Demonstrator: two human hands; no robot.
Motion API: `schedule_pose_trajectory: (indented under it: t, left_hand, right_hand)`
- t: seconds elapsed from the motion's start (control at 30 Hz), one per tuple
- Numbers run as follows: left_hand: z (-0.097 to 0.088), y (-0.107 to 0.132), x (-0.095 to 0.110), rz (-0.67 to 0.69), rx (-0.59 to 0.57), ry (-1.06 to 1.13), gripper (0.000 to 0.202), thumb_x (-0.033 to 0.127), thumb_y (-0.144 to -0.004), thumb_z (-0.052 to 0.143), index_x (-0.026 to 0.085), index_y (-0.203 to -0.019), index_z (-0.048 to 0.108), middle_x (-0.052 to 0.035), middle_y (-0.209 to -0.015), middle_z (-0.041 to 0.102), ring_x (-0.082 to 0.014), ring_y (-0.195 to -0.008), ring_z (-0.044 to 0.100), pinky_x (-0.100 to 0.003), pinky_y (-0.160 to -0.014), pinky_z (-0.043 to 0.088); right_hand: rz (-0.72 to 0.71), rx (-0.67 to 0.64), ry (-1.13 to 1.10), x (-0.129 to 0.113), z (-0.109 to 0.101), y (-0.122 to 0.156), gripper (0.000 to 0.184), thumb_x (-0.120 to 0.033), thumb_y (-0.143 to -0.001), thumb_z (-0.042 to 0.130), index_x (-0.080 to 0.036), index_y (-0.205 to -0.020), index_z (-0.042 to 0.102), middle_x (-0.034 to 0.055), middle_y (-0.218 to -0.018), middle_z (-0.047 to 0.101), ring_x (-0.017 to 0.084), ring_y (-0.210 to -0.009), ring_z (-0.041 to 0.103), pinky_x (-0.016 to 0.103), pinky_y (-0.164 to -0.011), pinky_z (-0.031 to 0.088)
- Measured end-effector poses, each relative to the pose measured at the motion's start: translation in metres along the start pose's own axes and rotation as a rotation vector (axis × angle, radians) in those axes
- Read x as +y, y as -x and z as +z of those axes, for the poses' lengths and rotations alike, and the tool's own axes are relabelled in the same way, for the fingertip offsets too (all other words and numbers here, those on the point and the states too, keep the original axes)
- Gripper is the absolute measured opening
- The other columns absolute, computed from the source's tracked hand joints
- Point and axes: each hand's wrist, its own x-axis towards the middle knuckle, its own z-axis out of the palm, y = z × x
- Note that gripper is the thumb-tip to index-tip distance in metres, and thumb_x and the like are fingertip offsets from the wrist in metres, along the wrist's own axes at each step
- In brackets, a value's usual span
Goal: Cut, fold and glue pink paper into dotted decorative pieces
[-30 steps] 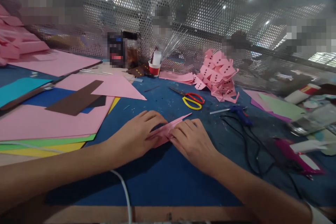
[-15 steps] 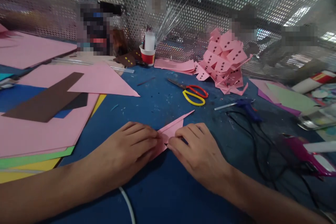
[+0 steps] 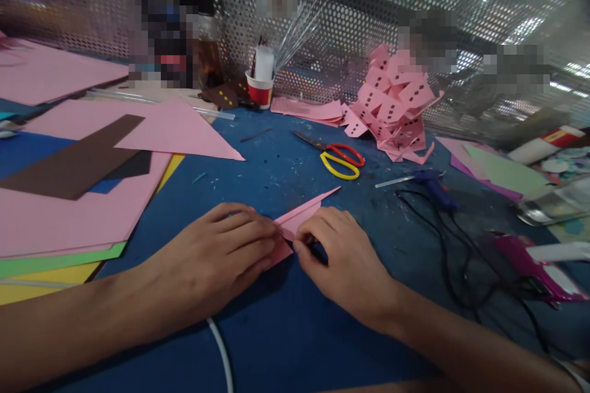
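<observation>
A folded pink paper piece (image 3: pixel 299 216) lies on the blue table (image 3: pixel 286 331), its pointed tip aimed up and to the right. My left hand (image 3: pixel 216 258) lies flat on its left part, fingers together and pressing down. My right hand (image 3: pixel 343 261) curls its fingers and pinches the paper's right edge at the fold. Most of the paper is hidden under both hands.
Large pink, brown, green and yellow sheets (image 3: pixel 78 196) are stacked at left. Red-and-yellow scissors (image 3: pixel 338 159) lie beyond the hands. A heap of pink dotted cut-outs (image 3: pixel 396 104) sits by the perforated metal screen. A blue glue gun (image 3: pixel 431 187), a magenta one (image 3: pixel 530 264) and black cords lie at right.
The view has tilted down and shifted a little. My right fingers have curled tighter onto the paper's edge; my left hand stays pressed on it.
</observation>
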Motion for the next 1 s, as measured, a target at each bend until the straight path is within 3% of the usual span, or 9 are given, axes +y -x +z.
schedule_pose_trajectory:
  t: [0.37,0.6,1.0]
  left_hand:
    - [-0.0046,-0.0005,0.0015,0.064,0.016,-0.039,0.033,0.018,-0.096,0.046,0.025,-0.124,0.063,-0.0011,-0.118,0.071,-0.0176,-0.109,0.064,-0.035,-0.106,0.039]
    - [-0.0009,0.0018,0.0016,0.025,0.006,-0.007,0.035,0.018,-0.095,0.05,0.027,-0.127,0.061,-0.0011,-0.118,0.071,-0.0179,-0.113,0.062,-0.036,-0.108,0.039]
    - [-0.0019,0.0017,0.0028,0.09,0.007,-0.091,0.032,0.018,-0.095,0.053,0.023,-0.126,0.061,-0.0002,-0.12,0.071,-0.0172,-0.112,0.063,-0.035,-0.107,0.038]
  right_hand:
    - [0.027,-0.008,-0.041,0.0009,0.0001,0.0,0.008,-0.018,-0.088,0.057,-0.021,-0.081,0.059,0.0016,-0.087,0.062,0.018,-0.084,0.055,0.033,-0.076,0.039]
    - [0.023,-0.006,-0.027,0.0011,-0.001,0.0,0.009,-0.02,-0.09,0.056,-0.021,-0.081,0.058,0.0015,-0.086,0.063,0.018,-0.083,0.055,0.033,-0.076,0.038]
    - [0.031,0.015,-0.018,0.0008,0.0003,-0.0018,0.01,-0.018,-0.088,0.057,-0.021,-0.079,0.057,0.0008,-0.085,0.062,0.016,-0.079,0.054,0.031,-0.074,0.038]
